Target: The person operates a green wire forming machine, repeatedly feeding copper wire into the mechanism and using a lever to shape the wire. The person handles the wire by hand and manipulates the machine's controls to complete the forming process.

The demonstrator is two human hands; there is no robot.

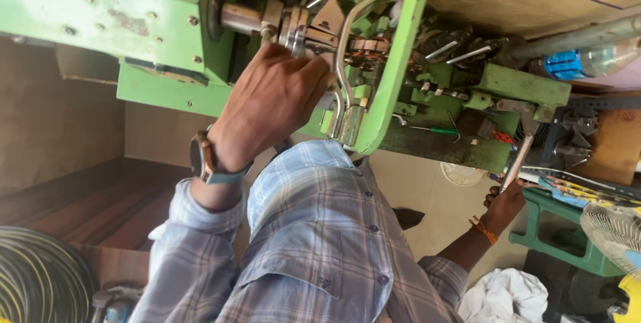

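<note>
My left hand (270,99), with a watch on its wrist, is closed around the round metal parts on the shaft (248,18) of a green machine (160,23), beside a bent metal lever (347,36). My right hand (502,204), with an orange thread at the wrist, grips a flat metal strip (517,161) that points up at the lower edge of the machine's green frame (521,84). My checked shirt (320,243) fills the lower middle of the view.
A green-handled screwdriver (437,130) lies in the machine. A plastic bottle (587,61) rests at the upper right. A green stool (567,243), a fan (614,229) and a white cloth (504,295) sit at the lower right. Coiled cable (37,276) lies at the lower left.
</note>
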